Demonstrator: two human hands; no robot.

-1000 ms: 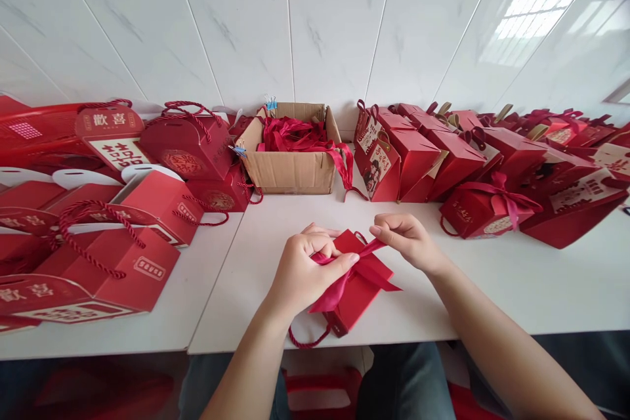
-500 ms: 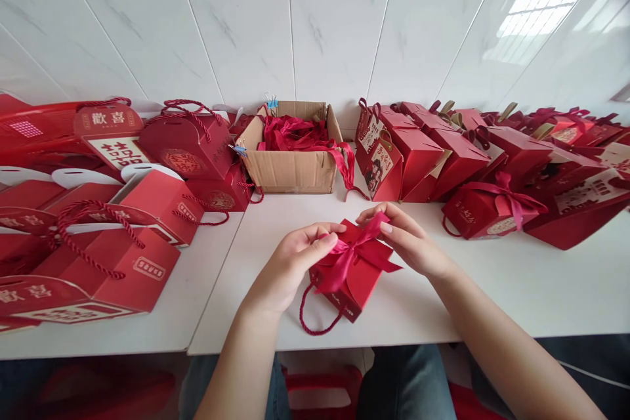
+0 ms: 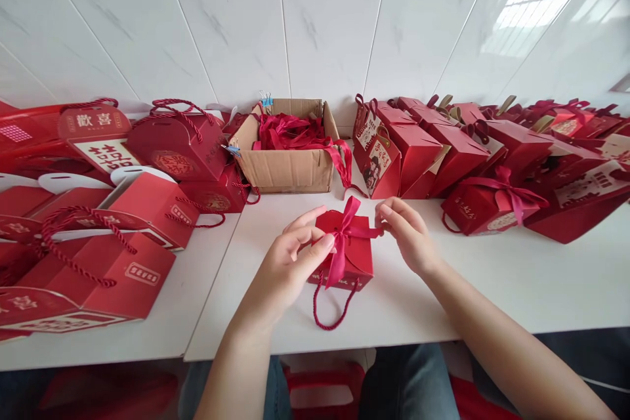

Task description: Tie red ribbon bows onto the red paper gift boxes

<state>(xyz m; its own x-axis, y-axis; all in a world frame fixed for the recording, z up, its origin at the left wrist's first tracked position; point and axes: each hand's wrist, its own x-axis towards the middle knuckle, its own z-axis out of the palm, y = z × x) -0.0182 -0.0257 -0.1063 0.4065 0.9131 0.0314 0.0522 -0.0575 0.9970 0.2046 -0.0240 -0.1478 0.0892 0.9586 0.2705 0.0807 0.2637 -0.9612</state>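
Observation:
A small red gift box (image 3: 361,262) sits on the white table in front of me, its twisted cord handle (image 3: 331,328) lying toward the front edge. On its lid is a bow of shiny crimson ribbon (image 3: 350,211). My left hand (image 3: 298,252) pinches the bow's left side near the knot, thumb and forefinger closed together. My right hand (image 3: 406,230) pinches the tail of the ribbon stretched out to the right of the box.
Behind the box stands an open cardboard box (image 3: 290,170) full of crimson ribbons, with clips on its rim. Red boxes with cord handles (image 3: 98,275) crowd the left. More red boxes (image 3: 457,157) line the wall at right, and a ribbon-tied box (image 3: 485,207) stands before them.
The gift box has turned so its front faces me more squarely. My right hand has moved from the bow's upper loop to the ribbon end at the right. My left hand stays by the knot.

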